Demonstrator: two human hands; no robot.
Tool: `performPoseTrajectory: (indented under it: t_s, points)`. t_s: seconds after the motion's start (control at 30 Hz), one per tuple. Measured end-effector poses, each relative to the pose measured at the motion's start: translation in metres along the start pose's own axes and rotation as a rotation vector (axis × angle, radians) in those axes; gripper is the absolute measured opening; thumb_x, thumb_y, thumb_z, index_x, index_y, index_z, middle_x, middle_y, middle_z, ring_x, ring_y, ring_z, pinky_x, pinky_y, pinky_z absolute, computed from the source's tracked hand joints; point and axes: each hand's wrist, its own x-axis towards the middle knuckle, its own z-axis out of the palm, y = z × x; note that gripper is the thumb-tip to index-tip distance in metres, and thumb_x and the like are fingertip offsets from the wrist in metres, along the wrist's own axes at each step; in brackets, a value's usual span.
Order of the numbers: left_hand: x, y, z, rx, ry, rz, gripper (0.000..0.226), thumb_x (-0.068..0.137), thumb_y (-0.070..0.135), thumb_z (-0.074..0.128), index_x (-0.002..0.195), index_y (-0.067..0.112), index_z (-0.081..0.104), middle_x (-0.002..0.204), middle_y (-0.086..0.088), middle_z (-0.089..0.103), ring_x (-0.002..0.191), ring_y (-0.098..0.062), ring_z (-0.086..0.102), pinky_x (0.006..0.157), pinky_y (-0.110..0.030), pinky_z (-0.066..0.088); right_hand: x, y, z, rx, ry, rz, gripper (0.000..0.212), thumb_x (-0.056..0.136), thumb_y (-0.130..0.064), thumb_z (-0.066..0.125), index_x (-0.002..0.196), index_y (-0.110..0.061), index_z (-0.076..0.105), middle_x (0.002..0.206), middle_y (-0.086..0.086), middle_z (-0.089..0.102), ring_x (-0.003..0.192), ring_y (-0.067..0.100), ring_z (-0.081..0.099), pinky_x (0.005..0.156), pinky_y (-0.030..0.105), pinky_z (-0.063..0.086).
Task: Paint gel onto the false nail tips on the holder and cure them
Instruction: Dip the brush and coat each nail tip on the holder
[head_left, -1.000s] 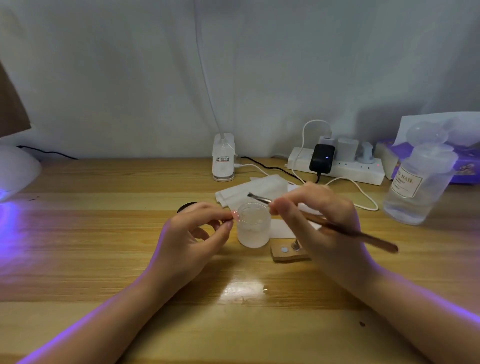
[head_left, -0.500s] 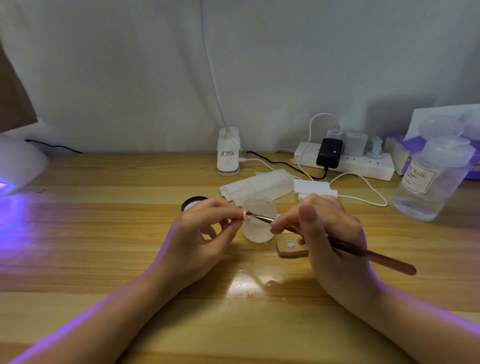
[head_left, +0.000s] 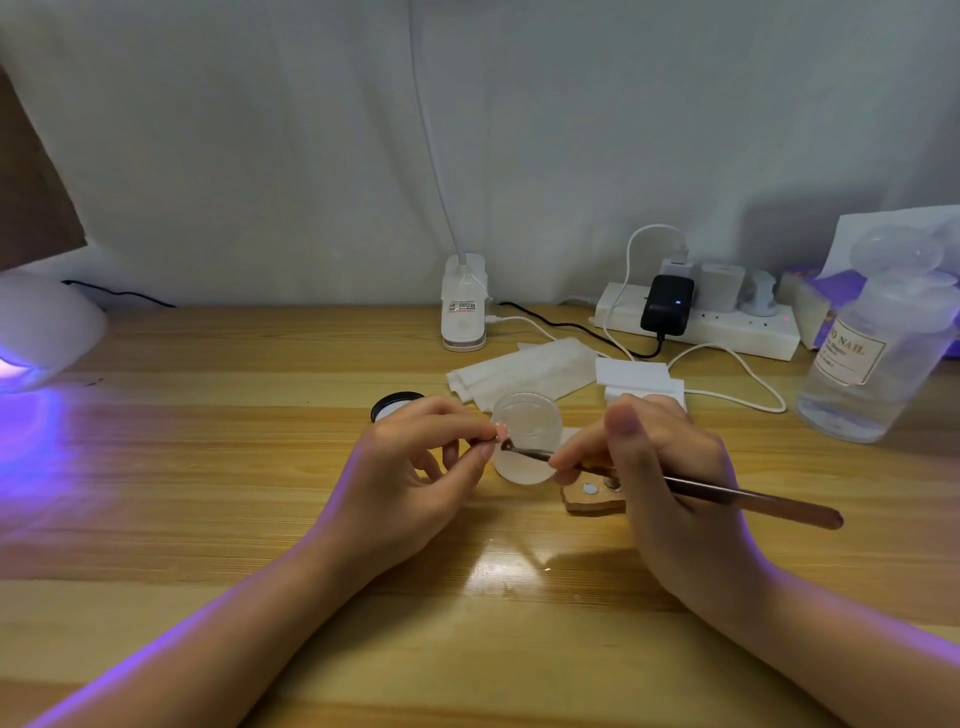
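Observation:
My left hand (head_left: 415, 467) pinches a small pink false nail tip (head_left: 502, 431) between thumb and forefinger, just in front of a frosted clear jar (head_left: 525, 439). My right hand (head_left: 670, 473) grips a long brown brush (head_left: 753, 499) like a pen, and its metal tip touches the nail tip. Partly behind my right hand, a small wooden holder (head_left: 592, 496) with round studs lies on the wooden table (head_left: 208, 467). At the far left a white curing lamp (head_left: 41, 332) glows purple.
A black jar lid (head_left: 395, 402) lies behind my left hand. White wipes (head_left: 524, 371) and a white block (head_left: 634, 376) sit behind the jar. A clip lamp base (head_left: 464, 306), a power strip (head_left: 701, 319) with cables, and a clear pump bottle (head_left: 878, 358) stand along the back and right.
The brush tip has come down from above the jar onto the nail tip in my left hand. Both hands have shifted slightly in the frame as the head camera moved.

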Motion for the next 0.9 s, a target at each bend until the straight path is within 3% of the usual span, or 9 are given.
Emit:
performPoseTrajectory:
  t_s: [0.3, 0.4, 0.5, 0.63, 0.9]
  points:
    - [-0.0002, 0.0013, -0.0004, 0.005, -0.020, -0.008, 0.019, 0.078, 0.010, 0.063, 0.089, 0.024, 0.068, 0.082, 0.009, 0.061, 0.064, -0.009, 0.050, 0.050, -0.017, 0.043, 0.0033, -0.0003, 0.0020, 0.024, 0.001, 0.009, 0.042, 0.096, -0.047, 0.025, 0.080, -0.031, 0.060, 0.072, -0.013, 0.063, 0.074, -0.001, 0.058, 0.066, 0.038, 0.046]
    - [0.0000, 0.0014, 0.0000, 0.012, -0.015, -0.016, 0.018, 0.078, 0.009, 0.063, 0.087, 0.024, 0.068, 0.081, 0.011, 0.060, 0.063, -0.009, 0.050, 0.050, -0.019, 0.044, 0.0027, 0.0007, 0.0032, 0.024, -0.025, 0.025, 0.047, 0.096, -0.047, 0.026, 0.078, -0.025, 0.064, 0.072, -0.012, 0.064, 0.073, -0.001, 0.058, 0.068, 0.033, 0.045]
    - [-0.0001, 0.0015, 0.0004, 0.007, -0.014, -0.023, 0.019, 0.077, 0.009, 0.064, 0.088, 0.024, 0.068, 0.081, 0.010, 0.061, 0.062, -0.011, 0.050, 0.048, -0.022, 0.044, 0.0016, 0.0008, 0.0016, 0.028, -0.022, 0.042, 0.046, 0.096, -0.048, 0.026, 0.075, -0.029, 0.063, 0.069, -0.015, 0.063, 0.072, 0.000, 0.059, 0.068, 0.029, 0.043]
    - [0.0000, 0.0023, -0.0004, -0.001, -0.030, -0.026, 0.020, 0.078, 0.009, 0.063, 0.090, 0.024, 0.068, 0.082, 0.011, 0.061, 0.063, -0.010, 0.050, 0.049, -0.019, 0.043, -0.0012, 0.0026, -0.0010, 0.084, 0.000, 0.099, 0.050, 0.096, -0.044, 0.027, 0.067, -0.024, 0.064, 0.060, -0.011, 0.061, 0.066, 0.000, 0.058, 0.070, 0.017, 0.040]
    - [0.0001, 0.0041, -0.0003, -0.007, -0.043, -0.055, 0.016, 0.078, 0.010, 0.062, 0.087, 0.021, 0.069, 0.082, 0.007, 0.062, 0.064, -0.011, 0.050, 0.049, -0.021, 0.044, 0.0028, -0.0001, 0.0019, 0.040, -0.008, 0.069, 0.045, 0.095, -0.050, 0.028, 0.078, -0.029, 0.064, 0.072, -0.011, 0.066, 0.072, 0.002, 0.060, 0.069, 0.031, 0.044]
